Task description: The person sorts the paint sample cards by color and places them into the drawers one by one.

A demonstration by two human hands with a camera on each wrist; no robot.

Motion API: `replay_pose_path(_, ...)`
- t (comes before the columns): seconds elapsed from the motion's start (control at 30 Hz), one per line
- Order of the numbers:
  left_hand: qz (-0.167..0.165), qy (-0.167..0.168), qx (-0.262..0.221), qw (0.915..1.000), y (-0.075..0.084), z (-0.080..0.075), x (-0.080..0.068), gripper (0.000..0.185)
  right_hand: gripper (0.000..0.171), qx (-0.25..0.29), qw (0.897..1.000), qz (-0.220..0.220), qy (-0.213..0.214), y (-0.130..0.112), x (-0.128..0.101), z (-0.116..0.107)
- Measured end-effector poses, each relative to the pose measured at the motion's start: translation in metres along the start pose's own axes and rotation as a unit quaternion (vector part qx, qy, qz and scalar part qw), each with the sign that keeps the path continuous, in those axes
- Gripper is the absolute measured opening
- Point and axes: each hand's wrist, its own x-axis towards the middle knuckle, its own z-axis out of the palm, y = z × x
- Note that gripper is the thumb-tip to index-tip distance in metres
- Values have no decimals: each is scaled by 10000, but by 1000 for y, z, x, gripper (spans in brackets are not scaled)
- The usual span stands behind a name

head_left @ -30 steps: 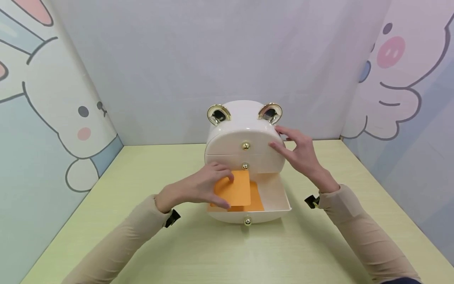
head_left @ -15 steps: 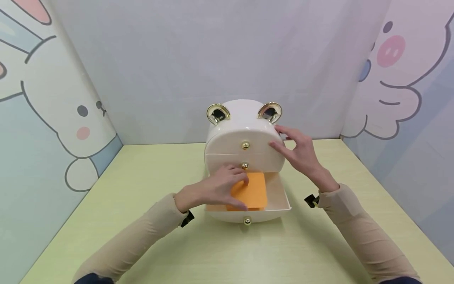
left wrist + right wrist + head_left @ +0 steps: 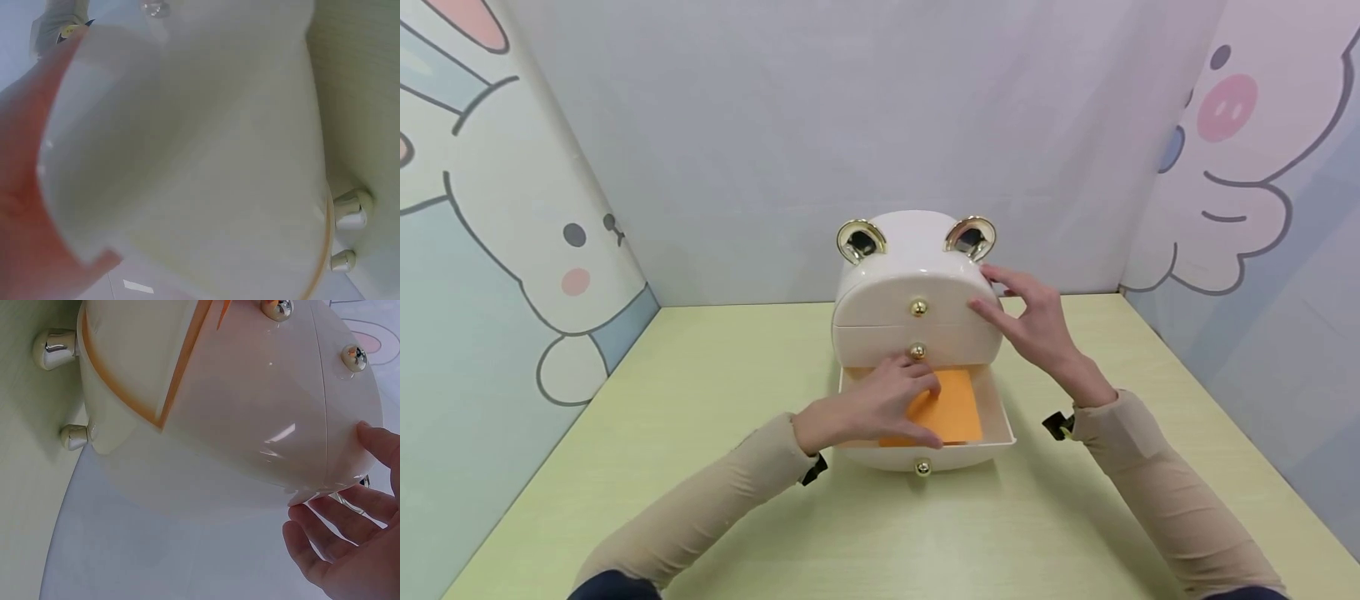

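A white frog-shaped storage box (image 3: 880, 300) stands on the table, its bottom drawer (image 3: 1000, 425) pulled out. In the head view my left hand (image 3: 880, 400) is over that drawer, with a flat orange rectangular item (image 3: 955, 408) between bent fingers and thumb, low in the drawer. The thumb lies at its front edge; the palm hides its left part. In the left wrist view the left hand (image 3: 31, 181) is a blurred patch beside the white drawer wall. My right hand (image 3: 356, 519) rests on the box's right edge, thumb on the front face, other fingers along the side.
Two gold-rimmed eyes (image 3: 971, 239) stick up from the box. Gold knobs (image 3: 919, 307) mark the drawer fronts, and metallic feet (image 3: 74, 437) support the box. Behind it is a pale wall (image 3: 760, 150); the light wood table (image 3: 737, 358) spreads around it.
My left hand has moved right and slightly down with the orange item, which has gone from tilted above the drawer to lying low inside it. The right hand stays on the box.
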Motion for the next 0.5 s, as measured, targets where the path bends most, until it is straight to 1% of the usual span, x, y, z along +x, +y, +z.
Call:
replay_pose_path(0.17, 2, -41, 9, 10000, 2, 2, 2, 57, 49, -22, 10000, -20, -17, -1, 0, 0)
replay_pose_path(0.27, 14, -69, -74, 9999, 2, 4, 2, 56, 49, -34, 10000, -22, -6, -1, 0, 0)
replay_pose_path(0.33, 66, -29, -119, 9999, 2, 5, 1, 54, 49, -13, 10000, -23, 26, 0, 0, 0)
replay_pose_path(0.4, 159, 80, -185, 9997, 3, 6, -2, 51, 49, -15, 10000, -30, 52, 0, 0, 0)
replay_pose_path(0.5, 324, 381, -282, 9984, 7, 6, -9, 42, 49, 7, 10000, -42, 66, 0, -1, 0)
